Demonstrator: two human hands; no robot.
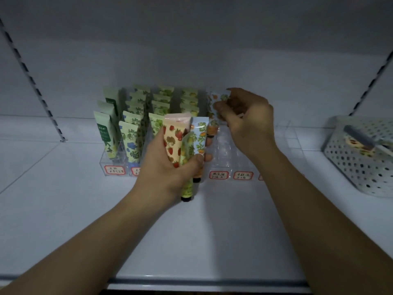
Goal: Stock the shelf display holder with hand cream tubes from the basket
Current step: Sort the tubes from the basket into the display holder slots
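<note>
A clear acrylic display holder stands on the white shelf, its left columns filled with upright hand cream tubes. My left hand grips a bunch of three tubes in front of it: a strawberry tube, a yellow tube and a blue orange-print tube. My right hand pinches another orange-print tube above a back slot of a column right of the filled ones. A white perforated basket with more tubes sits at the far right.
Red-bordered labels line the holder's front edge. The holder's right columns hold no tubes. Slotted shelf uprights run up the back wall on both sides. The shelf's front lip lies near the bottom.
</note>
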